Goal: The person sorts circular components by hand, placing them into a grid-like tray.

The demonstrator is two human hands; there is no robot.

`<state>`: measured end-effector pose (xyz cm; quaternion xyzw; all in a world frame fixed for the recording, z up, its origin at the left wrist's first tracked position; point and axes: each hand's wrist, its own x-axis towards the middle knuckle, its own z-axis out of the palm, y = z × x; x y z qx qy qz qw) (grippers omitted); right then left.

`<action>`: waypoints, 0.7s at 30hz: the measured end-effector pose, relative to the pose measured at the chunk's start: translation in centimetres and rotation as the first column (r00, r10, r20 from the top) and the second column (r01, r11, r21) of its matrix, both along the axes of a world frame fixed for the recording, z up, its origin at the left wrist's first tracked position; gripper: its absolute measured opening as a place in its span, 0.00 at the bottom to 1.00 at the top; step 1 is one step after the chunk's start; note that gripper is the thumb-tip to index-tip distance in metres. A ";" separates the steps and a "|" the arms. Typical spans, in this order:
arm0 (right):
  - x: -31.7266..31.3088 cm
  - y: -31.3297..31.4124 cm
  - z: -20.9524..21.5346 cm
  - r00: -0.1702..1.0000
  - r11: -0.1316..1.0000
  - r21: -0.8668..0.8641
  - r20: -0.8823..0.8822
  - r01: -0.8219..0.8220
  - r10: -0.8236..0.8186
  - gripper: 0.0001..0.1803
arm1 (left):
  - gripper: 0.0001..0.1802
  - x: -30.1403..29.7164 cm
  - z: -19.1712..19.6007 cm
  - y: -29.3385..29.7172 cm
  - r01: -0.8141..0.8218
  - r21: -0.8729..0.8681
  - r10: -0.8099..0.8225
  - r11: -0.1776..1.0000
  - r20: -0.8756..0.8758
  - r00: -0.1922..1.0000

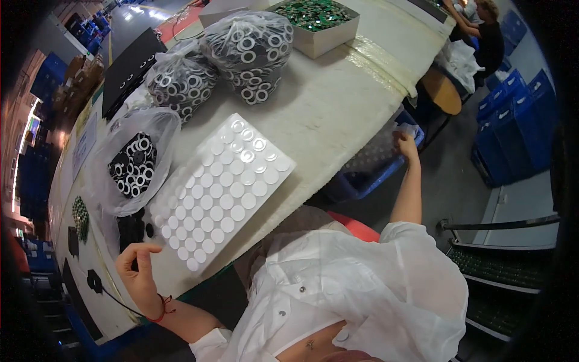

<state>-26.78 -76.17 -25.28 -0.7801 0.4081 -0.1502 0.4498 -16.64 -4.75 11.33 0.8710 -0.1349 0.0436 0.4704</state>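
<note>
My left hand (140, 274) hovers at the table's near left, fingers loosely bent and apart, with nothing visible in it. It is nearest to a small pile of black pieces (130, 230) and the lower corner of a white sheet (241, 208) covered in rows of round white stickers. Out to the right, my right hand (406, 143) reaches over a blue bin (369, 188) beside the table, fingers closed on crumpled clear plastic (408, 129). More clear plastic with round bumps lies inside the bin. An opened plastic bag (166, 130) of black-and-white ring parts (134, 166) sits left of the sheet.
Two filled clear bags (248, 54) (181, 81) of ring parts stand farther back, near a white box (329, 41) of green circuit boards. A black cable (120, 301) lies at the near left. A rack (500, 283) stands at right; another person (482, 33) sits beyond.
</note>
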 end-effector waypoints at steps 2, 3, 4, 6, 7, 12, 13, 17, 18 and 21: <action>1.3 0.7 0.0 0.998 0.984 -0.172 -0.064 -0.039 0.029 0.14 | 0.15 -0.1 -0.3 1.1 -0.124 0.038 0.124 0.992 -0.004 0.992; 0.9 0.9 0.7 0.991 0.934 -0.352 -0.133 -0.058 0.011 0.13 | 0.16 0.5 -1.1 1.4 -0.211 0.063 0.212 0.976 -0.014 0.977; 3.5 3.6 4.4 0.997 0.931 -0.365 -0.072 -0.010 -0.017 0.12 | 0.16 -0.7 -0.8 2.9 -0.324 0.113 0.323 0.939 0.028 0.946; 3.3 4.0 8.8 0.969 0.881 -0.430 0.219 0.198 -0.111 0.12 | 0.16 -0.4 -1.8 3.5 -0.342 0.143 0.345 0.929 -0.001 0.938; 3.9 4.5 11.0 0.912 0.835 -0.477 0.405 0.274 -0.068 0.10 | 0.15 -0.8 -1.8 4.2 -0.358 0.171 0.365 0.918 -0.015 0.931; 6.9 14.6 23.9 0.586 0.874 -0.209 0.804 0.439 -0.102 0.11 | 0.16 -0.6 -4.4 4.6 -0.305 0.254 0.361 0.918 -0.213 0.908; 7.5 17.3 25.3 0.550 0.888 -0.192 0.831 0.417 -0.078 0.11 | 0.17 -0.3 -4.9 3.8 -0.304 0.277 0.371 0.911 -0.236 0.898; 10.7 26.6 26.0 0.710 0.929 -0.237 0.599 -0.283 0.369 0.13 | 0.18 -0.5 -7.8 2.9 -0.282 0.161 0.308 0.946 -0.166 0.937; 11.9 29.0 25.6 0.666 0.871 -0.216 0.571 -0.442 0.480 0.14 | 0.18 -0.8 -7.8 2.5 -0.307 0.161 0.331 0.938 -0.158 0.930; 12.6 34.5 25.6 0.600 0.716 -0.125 0.459 -0.687 0.655 0.21 | 0.18 -0.4 -7.9 1.2 -0.265 0.094 0.280 0.960 -0.225 0.933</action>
